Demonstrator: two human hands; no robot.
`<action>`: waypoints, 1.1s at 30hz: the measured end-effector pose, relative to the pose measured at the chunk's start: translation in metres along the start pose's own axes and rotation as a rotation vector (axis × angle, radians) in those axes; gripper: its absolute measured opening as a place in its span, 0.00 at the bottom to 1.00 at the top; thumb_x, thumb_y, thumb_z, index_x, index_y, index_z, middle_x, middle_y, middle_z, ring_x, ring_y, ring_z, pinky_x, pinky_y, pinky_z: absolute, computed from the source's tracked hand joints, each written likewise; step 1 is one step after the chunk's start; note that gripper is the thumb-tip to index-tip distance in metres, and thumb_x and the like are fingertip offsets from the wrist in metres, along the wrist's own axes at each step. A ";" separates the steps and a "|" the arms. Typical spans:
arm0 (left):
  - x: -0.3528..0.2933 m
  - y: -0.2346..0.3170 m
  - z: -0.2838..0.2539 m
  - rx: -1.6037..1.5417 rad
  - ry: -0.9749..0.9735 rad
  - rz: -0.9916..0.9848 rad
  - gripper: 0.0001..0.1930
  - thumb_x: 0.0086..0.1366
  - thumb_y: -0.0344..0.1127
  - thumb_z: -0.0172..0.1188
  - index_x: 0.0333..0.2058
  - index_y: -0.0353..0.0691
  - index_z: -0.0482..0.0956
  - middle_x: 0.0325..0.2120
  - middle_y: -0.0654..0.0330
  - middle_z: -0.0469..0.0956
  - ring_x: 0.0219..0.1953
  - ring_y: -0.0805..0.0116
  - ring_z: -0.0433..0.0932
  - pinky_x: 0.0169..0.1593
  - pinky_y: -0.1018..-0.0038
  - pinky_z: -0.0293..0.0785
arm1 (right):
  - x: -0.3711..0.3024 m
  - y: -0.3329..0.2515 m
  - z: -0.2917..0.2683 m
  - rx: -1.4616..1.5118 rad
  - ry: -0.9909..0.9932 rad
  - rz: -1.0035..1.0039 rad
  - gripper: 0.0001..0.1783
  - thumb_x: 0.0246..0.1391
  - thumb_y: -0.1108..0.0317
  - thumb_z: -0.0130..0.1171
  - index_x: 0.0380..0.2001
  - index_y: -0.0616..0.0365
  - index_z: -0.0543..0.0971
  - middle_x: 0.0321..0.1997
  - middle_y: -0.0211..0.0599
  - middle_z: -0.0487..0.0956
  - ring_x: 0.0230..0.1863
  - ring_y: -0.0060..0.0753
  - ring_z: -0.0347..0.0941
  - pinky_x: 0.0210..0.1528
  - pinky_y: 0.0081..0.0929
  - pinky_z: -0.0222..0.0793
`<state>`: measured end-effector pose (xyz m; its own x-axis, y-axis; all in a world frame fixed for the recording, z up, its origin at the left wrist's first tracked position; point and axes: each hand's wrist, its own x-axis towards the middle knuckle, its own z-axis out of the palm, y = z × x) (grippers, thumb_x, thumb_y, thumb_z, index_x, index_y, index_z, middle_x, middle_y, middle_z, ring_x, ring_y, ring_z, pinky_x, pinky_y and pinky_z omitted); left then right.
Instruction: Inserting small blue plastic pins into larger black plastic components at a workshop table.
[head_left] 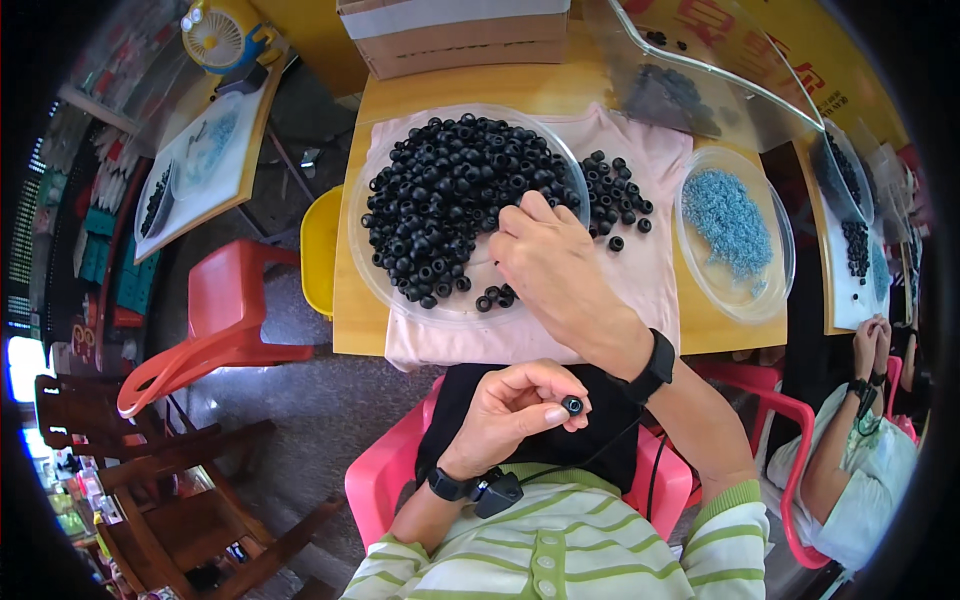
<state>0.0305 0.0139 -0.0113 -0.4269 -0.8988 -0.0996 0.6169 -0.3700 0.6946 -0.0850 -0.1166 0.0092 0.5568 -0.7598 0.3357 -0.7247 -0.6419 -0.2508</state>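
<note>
My left hand (520, 405) is over my lap, thumb and fingers pinched on one small black round piece with a hole (572, 405), like a bead. My right hand (545, 255) reaches into the wide clear round tray (352, 235), at the right side of a heap of the same black pieces (440, 190). Its fingers are bent together, and what they hold, if anything, is hidden. More loose black pieces (615, 190) lie on the pink cloth (640, 290) right of the tray. A clear oval tray (760, 312) of tiny light-blue pieces (730, 225) stands farther right.
A cardboard box (460, 40) and a clear bin (700, 95) with black pieces stand at the table's back. Left are a red chair (230, 300) and a yellow stool (320, 250). Another person's hands (872, 345) are at a table on the right.
</note>
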 end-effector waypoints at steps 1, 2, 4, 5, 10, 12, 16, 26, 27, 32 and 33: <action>-0.001 -0.001 0.001 0.004 0.014 0.008 0.09 0.63 0.28 0.62 0.40 0.32 0.77 0.36 0.49 0.78 0.34 0.63 0.80 0.38 0.71 0.78 | 0.000 -0.001 0.001 0.019 0.034 0.003 0.05 0.43 0.72 0.64 0.26 0.55 0.78 0.32 0.32 0.71 0.42 0.35 0.68 0.43 0.31 0.66; -0.002 -0.002 0.001 0.008 0.028 0.017 0.09 0.63 0.29 0.62 0.41 0.32 0.77 0.36 0.49 0.78 0.34 0.63 0.80 0.38 0.71 0.78 | 0.000 -0.001 0.001 0.037 0.069 0.005 0.05 0.43 0.73 0.64 0.26 0.56 0.78 0.31 0.32 0.72 0.41 0.35 0.69 0.42 0.31 0.67; -0.003 -0.001 0.002 0.018 0.051 0.040 0.10 0.63 0.30 0.62 0.41 0.33 0.77 0.36 0.50 0.78 0.34 0.63 0.80 0.38 0.71 0.78 | -0.002 -0.003 -0.005 0.207 0.137 0.035 0.06 0.43 0.76 0.63 0.26 0.58 0.76 0.31 0.34 0.74 0.38 0.37 0.72 0.40 0.33 0.69; -0.004 0.000 0.003 0.017 0.059 0.049 0.11 0.63 0.31 0.62 0.41 0.33 0.76 0.36 0.49 0.78 0.34 0.64 0.80 0.38 0.71 0.78 | -0.008 -0.003 -0.018 0.357 0.164 0.068 0.06 0.43 0.77 0.62 0.26 0.59 0.75 0.30 0.35 0.75 0.37 0.38 0.73 0.38 0.34 0.70; -0.002 0.002 -0.001 -0.063 0.036 0.083 0.10 0.68 0.28 0.59 0.46 0.32 0.77 0.41 0.50 0.81 0.41 0.66 0.82 0.46 0.72 0.78 | -0.059 -0.008 -0.079 0.712 0.091 0.249 0.05 0.52 0.78 0.62 0.33 0.62 0.77 0.30 0.37 0.79 0.29 0.30 0.78 0.30 0.26 0.73; 0.002 -0.001 0.003 -0.052 0.106 0.082 0.11 0.69 0.28 0.58 0.48 0.31 0.76 0.41 0.51 0.81 0.41 0.68 0.81 0.46 0.73 0.79 | -0.079 -0.007 -0.085 0.781 0.046 0.323 0.08 0.54 0.79 0.62 0.39 0.62 0.81 0.34 0.37 0.80 0.31 0.27 0.79 0.33 0.22 0.75; 0.013 -0.005 0.012 -0.096 0.137 0.072 0.11 0.68 0.26 0.59 0.48 0.31 0.76 0.41 0.54 0.81 0.40 0.69 0.81 0.47 0.73 0.79 | -0.100 -0.007 -0.093 0.947 0.026 0.389 0.11 0.56 0.80 0.61 0.43 0.63 0.82 0.40 0.39 0.80 0.34 0.27 0.79 0.35 0.22 0.76; 0.024 -0.004 0.023 0.003 0.182 0.025 0.11 0.65 0.24 0.62 0.46 0.32 0.77 0.39 0.57 0.81 0.41 0.71 0.81 0.49 0.75 0.78 | -0.114 -0.002 -0.088 1.042 0.090 0.458 0.10 0.57 0.77 0.62 0.43 0.63 0.82 0.40 0.40 0.80 0.37 0.25 0.79 0.37 0.21 0.76; 0.025 -0.004 0.024 0.012 0.191 0.017 0.11 0.65 0.24 0.62 0.46 0.32 0.77 0.39 0.57 0.81 0.41 0.71 0.81 0.49 0.75 0.78 | -0.115 -0.002 -0.088 1.054 0.111 0.454 0.09 0.57 0.77 0.63 0.42 0.64 0.82 0.40 0.40 0.80 0.37 0.25 0.79 0.36 0.21 0.76; 0.028 -0.009 0.025 0.009 0.151 0.021 0.10 0.65 0.24 0.62 0.45 0.33 0.78 0.39 0.58 0.82 0.40 0.71 0.81 0.49 0.75 0.78 | -0.115 -0.004 -0.086 1.048 0.181 0.448 0.08 0.57 0.79 0.62 0.41 0.66 0.82 0.40 0.40 0.79 0.34 0.25 0.79 0.37 0.20 0.77; 0.029 -0.010 0.025 0.004 0.138 0.027 0.10 0.65 0.24 0.62 0.45 0.33 0.78 0.39 0.58 0.82 0.40 0.71 0.81 0.49 0.75 0.78 | -0.116 -0.004 -0.085 1.037 0.181 0.444 0.07 0.57 0.79 0.62 0.40 0.66 0.82 0.40 0.40 0.79 0.34 0.25 0.79 0.37 0.20 0.77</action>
<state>-0.0047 -0.0024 -0.0034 -0.3150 -0.9324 -0.1775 0.6241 -0.3444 0.7013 -0.1809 -0.0167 0.0483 0.2080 -0.9687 0.1352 -0.1121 -0.1610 -0.9806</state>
